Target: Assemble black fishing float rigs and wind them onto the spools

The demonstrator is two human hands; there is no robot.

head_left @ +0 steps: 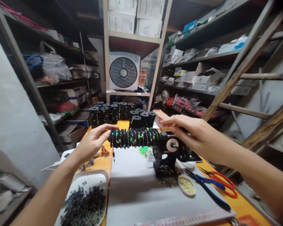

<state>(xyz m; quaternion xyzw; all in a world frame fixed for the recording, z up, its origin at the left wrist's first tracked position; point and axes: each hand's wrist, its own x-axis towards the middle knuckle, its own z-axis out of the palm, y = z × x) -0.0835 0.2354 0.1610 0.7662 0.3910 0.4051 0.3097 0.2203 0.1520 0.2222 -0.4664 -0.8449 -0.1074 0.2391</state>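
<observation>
A black roll (134, 138) wound with cord and dotted with coloured beads lies level on a small black winding machine (166, 157). At its left end, my left hand (95, 138) has thumb and index finger closed around the edge. A short dark cord end hangs below that end. My right hand (187, 127) is above the machine's right side, fingers stretched to the left. Its fingertips overlap a cardboard piece (161, 116) in this view; whether they touch it I cannot tell. Part of the machine's wheel is hidden behind this hand.
Several finished-looking black rolls (113, 111) stand behind. A white tray (106, 182) of small dark pieces is at left. A small dish (191, 192) of pale beads, blue-handled pliers (211, 191) and red scissors (233, 188) lie right. Wooden ladder (228, 88) and shelves flank the table.
</observation>
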